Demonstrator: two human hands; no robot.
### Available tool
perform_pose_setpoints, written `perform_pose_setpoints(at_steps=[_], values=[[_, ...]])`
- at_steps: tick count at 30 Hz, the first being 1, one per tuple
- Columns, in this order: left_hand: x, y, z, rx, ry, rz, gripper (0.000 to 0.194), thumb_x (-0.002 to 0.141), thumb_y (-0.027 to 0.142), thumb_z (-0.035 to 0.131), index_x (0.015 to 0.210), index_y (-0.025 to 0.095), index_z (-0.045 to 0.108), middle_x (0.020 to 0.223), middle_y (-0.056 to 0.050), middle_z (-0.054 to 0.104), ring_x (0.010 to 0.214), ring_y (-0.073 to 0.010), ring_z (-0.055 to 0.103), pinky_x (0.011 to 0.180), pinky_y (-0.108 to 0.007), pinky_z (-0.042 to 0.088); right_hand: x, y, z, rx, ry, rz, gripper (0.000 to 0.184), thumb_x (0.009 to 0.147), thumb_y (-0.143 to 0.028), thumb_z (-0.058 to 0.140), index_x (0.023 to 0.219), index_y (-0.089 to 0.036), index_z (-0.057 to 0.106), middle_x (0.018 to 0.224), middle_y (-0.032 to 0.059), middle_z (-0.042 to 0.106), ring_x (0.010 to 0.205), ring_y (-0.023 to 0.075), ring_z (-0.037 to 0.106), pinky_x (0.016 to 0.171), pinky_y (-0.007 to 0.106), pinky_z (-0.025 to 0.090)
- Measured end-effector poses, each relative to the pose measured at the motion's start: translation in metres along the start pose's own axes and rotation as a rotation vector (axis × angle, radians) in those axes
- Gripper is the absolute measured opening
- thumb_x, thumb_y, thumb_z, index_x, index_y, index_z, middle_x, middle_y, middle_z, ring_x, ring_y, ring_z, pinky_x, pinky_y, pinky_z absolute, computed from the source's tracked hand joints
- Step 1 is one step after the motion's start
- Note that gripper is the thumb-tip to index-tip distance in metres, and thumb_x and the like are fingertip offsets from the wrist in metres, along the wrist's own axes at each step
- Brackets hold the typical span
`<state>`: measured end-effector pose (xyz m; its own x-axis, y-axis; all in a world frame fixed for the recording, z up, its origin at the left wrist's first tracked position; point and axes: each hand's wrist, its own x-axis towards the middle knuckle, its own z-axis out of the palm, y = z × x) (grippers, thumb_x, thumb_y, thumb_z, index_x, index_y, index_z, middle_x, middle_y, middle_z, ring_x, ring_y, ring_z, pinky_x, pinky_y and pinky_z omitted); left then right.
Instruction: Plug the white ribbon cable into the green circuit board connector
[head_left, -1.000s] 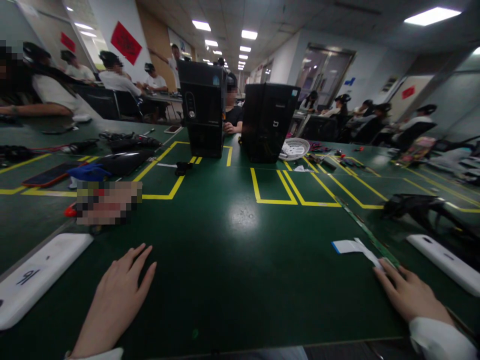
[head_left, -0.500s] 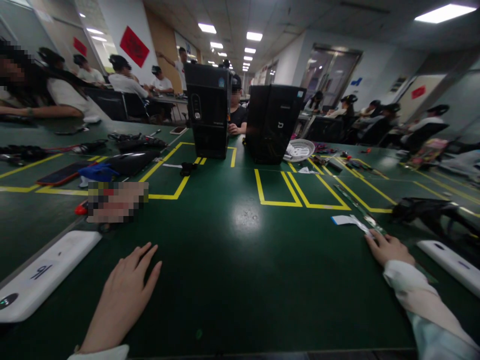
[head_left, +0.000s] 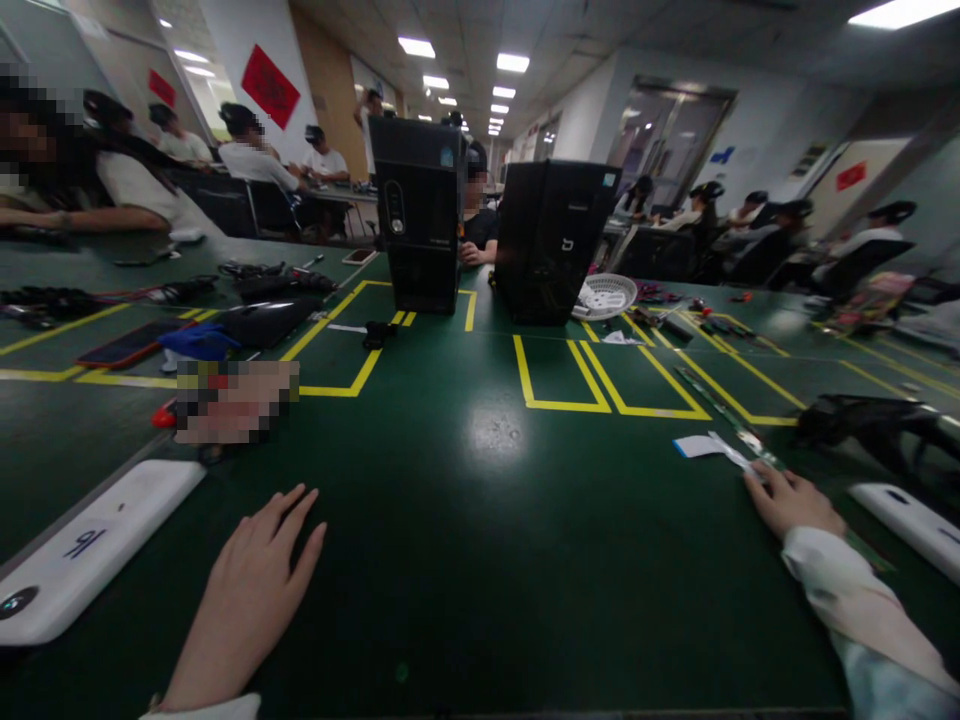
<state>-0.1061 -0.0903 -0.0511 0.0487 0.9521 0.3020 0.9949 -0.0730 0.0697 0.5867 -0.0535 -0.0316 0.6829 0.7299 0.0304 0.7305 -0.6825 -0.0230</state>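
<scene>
My left hand (head_left: 251,590) lies flat on the green table (head_left: 480,520), fingers stretched out, holding nothing. My right hand (head_left: 793,500) rests at the right, fingers curled down onto the end of a long thin green strip (head_left: 724,412). A white ribbon with a blue tip (head_left: 709,448) lies just beyond its fingertips. What the fingers grip, if anything, is hidden beneath them.
White flat devices lie at far left (head_left: 90,548) and far right (head_left: 911,525). Two black computer towers (head_left: 416,215) (head_left: 551,240) stand mid-table among yellow tape outlines. A white basket (head_left: 606,296), cables and phones lie around. Several people sit at the surrounding tables.
My right hand reached forward along the strip, sleeve now showing more. The left hand stayed flat in place. The view tilted up slightly.
</scene>
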Motion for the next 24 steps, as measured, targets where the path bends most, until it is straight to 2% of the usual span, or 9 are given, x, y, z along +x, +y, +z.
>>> perform_pose_setpoints(at_steps=[7,11,14,19,24], values=[[0.0,0.0,-0.001,-0.007,-0.024,-0.018,0.067,0.092,0.054,0.028,0.136,0.011,0.054,0.142,-0.018,0.053,0.132,-0.0355,0.049,0.108,-0.056,0.039,-0.001,0.002,0.001,-0.012,0.071,-0.048,0.065,0.095,-0.053,0.024,0.139,-0.018,0.055,0.144,0.0218,0.047,0.133,0.0373,0.046,0.104,0.05,0.041],[-0.001,-0.004,0.001,-0.012,-0.056,-0.023,0.066,0.093,0.054,0.029,0.138,0.013,0.052,0.145,-0.017,0.051,0.133,-0.0351,0.048,0.108,-0.055,0.039,0.0,-0.002,0.001,-0.01,0.101,-0.197,0.056,0.094,-0.04,0.034,0.134,-0.01,0.059,0.145,0.0206,0.049,0.138,0.0325,0.039,0.114,0.041,0.031],[-0.001,-0.005,0.001,-0.013,-0.065,-0.023,0.066,0.093,0.055,0.028,0.139,0.013,0.052,0.144,-0.017,0.051,0.133,-0.0352,0.048,0.11,-0.055,0.038,0.003,-0.011,0.002,0.017,0.097,-0.299,0.054,0.094,-0.036,0.035,0.132,-0.005,0.059,0.141,0.0205,0.053,0.135,0.0306,0.043,0.114,0.036,0.03],[0.001,-0.002,-0.001,-0.02,-0.074,-0.034,0.068,0.092,0.055,0.028,0.139,0.013,0.052,0.144,-0.018,0.051,0.132,-0.0365,0.048,0.108,-0.057,0.039,0.012,-0.042,0.005,0.089,0.143,-0.406,0.053,0.094,-0.035,0.035,0.128,-0.003,0.061,0.137,0.0235,0.055,0.128,0.0327,0.05,0.108,0.043,0.039],[0.002,0.003,-0.002,-0.015,-0.039,-0.023,0.07,0.092,0.054,0.026,0.136,0.009,0.055,0.141,-0.019,0.053,0.131,-0.0368,0.05,0.109,-0.055,0.039,0.008,-0.099,0.009,0.183,0.224,-0.576,0.045,0.092,-0.033,0.039,0.118,-0.011,0.068,0.122,0.0191,0.063,0.114,0.0317,0.058,0.099,0.049,0.046]])
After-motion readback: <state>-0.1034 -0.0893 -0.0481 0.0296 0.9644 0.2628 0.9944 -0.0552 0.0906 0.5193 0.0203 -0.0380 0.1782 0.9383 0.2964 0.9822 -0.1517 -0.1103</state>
